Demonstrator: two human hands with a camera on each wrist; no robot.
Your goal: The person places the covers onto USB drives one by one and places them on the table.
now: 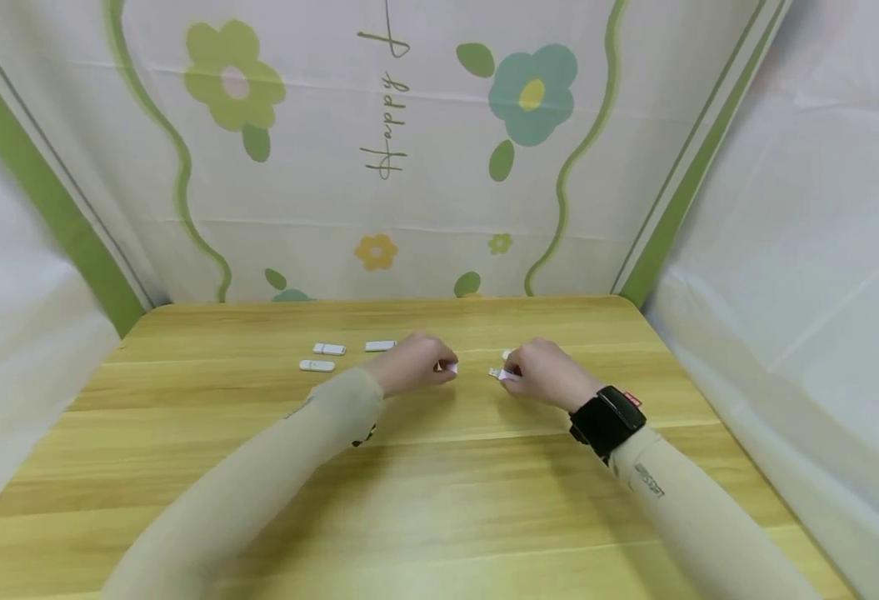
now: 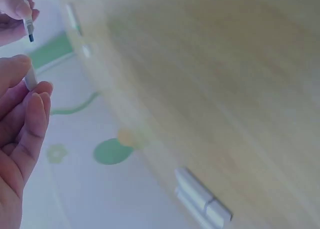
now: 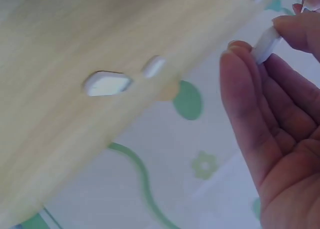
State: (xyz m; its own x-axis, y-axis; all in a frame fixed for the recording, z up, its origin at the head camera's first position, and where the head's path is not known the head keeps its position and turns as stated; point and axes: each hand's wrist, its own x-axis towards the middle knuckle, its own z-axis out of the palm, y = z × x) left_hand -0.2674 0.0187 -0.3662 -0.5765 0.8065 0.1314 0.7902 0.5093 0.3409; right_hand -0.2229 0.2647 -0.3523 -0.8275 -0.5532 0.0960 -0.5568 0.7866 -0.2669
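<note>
My left hand (image 1: 418, 364) pinches a small white USB stick cap (image 2: 31, 78) between thumb and fingers, above the table. Opposite it, my right hand (image 1: 546, 372) pinches a white USB stick (image 1: 506, 375) whose bare plug points left toward the cap. A narrow gap separates the two pieces. Behind the right hand lies a loose white cap (image 3: 154, 66), and near it on the table is a white stick body (image 3: 107, 84); in the head view the hand mostly hides them.
Left of the hands, white capped USB sticks (image 1: 329, 349) (image 1: 317, 366) lie on the wooden table (image 1: 424, 508). Another white stick (image 1: 381, 346) lies just behind the left wrist. A flowered cloth (image 1: 439, 192) hangs at the table's back edge, with white cloth at both sides.
</note>
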